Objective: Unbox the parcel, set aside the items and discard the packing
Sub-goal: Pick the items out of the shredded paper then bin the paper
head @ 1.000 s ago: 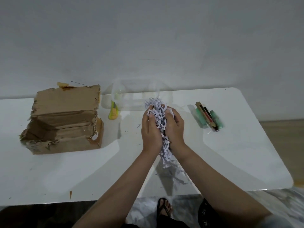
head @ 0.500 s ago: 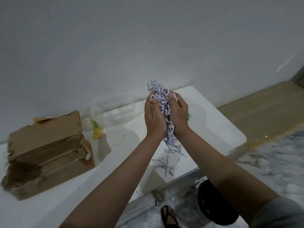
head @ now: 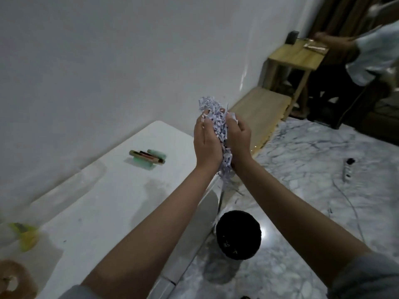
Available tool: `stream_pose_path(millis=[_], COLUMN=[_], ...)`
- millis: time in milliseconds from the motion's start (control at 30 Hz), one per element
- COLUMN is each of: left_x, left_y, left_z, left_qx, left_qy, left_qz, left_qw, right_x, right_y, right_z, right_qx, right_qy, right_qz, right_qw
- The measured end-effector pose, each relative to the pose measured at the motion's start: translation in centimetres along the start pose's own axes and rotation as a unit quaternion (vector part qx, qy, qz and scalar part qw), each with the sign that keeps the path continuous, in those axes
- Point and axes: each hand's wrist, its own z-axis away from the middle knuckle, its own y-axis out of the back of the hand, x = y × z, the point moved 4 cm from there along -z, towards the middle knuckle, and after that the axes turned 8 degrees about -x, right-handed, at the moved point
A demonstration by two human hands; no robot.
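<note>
Both your hands, left hand (head: 206, 145) and right hand (head: 238, 143), cup a wad of shredded paper (head: 217, 121) past the table (head: 121, 195) edge, above the black bin (head: 238, 235). Items (head: 148, 159) already sit aside on the table; dropping the packing remains.

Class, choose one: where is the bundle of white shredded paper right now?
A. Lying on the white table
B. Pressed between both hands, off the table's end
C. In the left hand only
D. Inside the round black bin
B: the white shredded paper sits clasped between the left hand and right hand, held past the end of the white table and over the marble floor, where the round black bin stands.
</note>
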Motion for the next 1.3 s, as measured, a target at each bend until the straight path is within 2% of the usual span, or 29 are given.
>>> stream_pose_path(millis=[133, 333, 467, 700, 867, 1033, 1133, 1300], left_x=[-3.7, -10.9, -17.4, -31.2, -42.9, -55.4, -62.3, -68.3], left_y=[-7.2, -15.4, -18.2, -19.0, -18.9, -18.6, -17.7, -15.6], left_z=[1.1, 3.8, 5.8, 8.8, 9.7, 10.4, 11.2, 11.3], left_qx=[-0.057, -0.061, -0.066, -0.075, -0.119, -0.176, -0.177, -0.18], left_qy=[0.035, 0.142, 0.229, 0.396, 0.485, 0.507, 0.543, 0.544], left_qz=[0.01, -0.014, -0.036, -0.108, -0.17, -0.219, -0.207, -0.185], left_qw=[0.998, 0.988, 0.97, 0.909, 0.849, 0.815, 0.795, 0.798], right_x=[2.6, 8.9, 15.4, 28.1, 39.0, 51.6, 57.9, 65.7], right_y=[8.0, 18.0, 22.4, 26.8, 29.4, 31.5, 32.6, 33.9], right_z=[-0.9, -1.5, -0.5, 3.0, 4.6, 6.2, 7.1, 8.7], right_qx=[0.064, 0.111, 0.122, 0.167, 0.218, 0.215, 0.186, 0.104], right_qy=[-0.03, -0.121, -0.223, -0.409, -0.484, -0.523, -0.555, -0.593], right_qz=[0.04, 0.059, 0.05, 0.042, 0.052, 0.051, 0.052, 0.017], right_qw=[0.997, 0.985, 0.966, 0.896, 0.846, 0.824, 0.809, 0.799])
